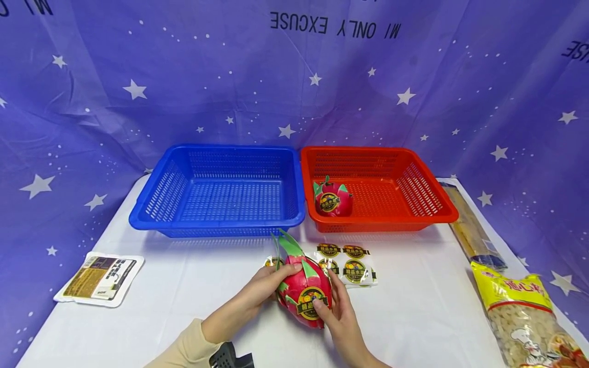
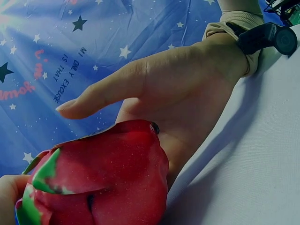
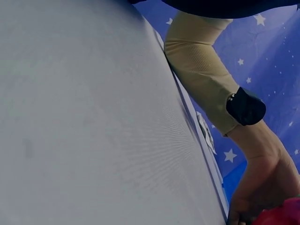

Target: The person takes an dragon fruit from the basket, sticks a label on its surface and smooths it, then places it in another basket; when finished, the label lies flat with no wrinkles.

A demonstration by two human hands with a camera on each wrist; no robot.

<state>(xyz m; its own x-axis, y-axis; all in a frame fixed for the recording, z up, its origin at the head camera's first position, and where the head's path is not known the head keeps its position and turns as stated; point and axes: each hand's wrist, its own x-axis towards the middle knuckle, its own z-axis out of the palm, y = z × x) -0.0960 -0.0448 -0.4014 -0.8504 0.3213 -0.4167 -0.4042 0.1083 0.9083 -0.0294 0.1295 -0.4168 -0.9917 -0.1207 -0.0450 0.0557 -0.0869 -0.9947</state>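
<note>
Both hands hold a red dragon fruit (image 1: 301,283) with green leaf tips above the near middle of the table. My left hand (image 1: 269,283) supports its upper left side, the thumb lying across the top. On its lower right, my right hand (image 1: 341,319) wraps the side with its fingers, and the thumb presses by a round black-and-gold sticker (image 1: 312,303). In the left wrist view, the fruit (image 2: 108,178) lies against the left palm (image 2: 183,93). A sheet of the same stickers (image 1: 354,271) lies just behind the hands, partly covered by the fruit.
A blue basket (image 1: 216,225) and a red basket (image 1: 382,221) stand side by side at the back. Another stickered dragon fruit (image 1: 338,207) sits in the red one. Packaged food (image 1: 101,278) lies left; a pasta bag (image 1: 524,322) and a long packet (image 1: 476,230) lie right.
</note>
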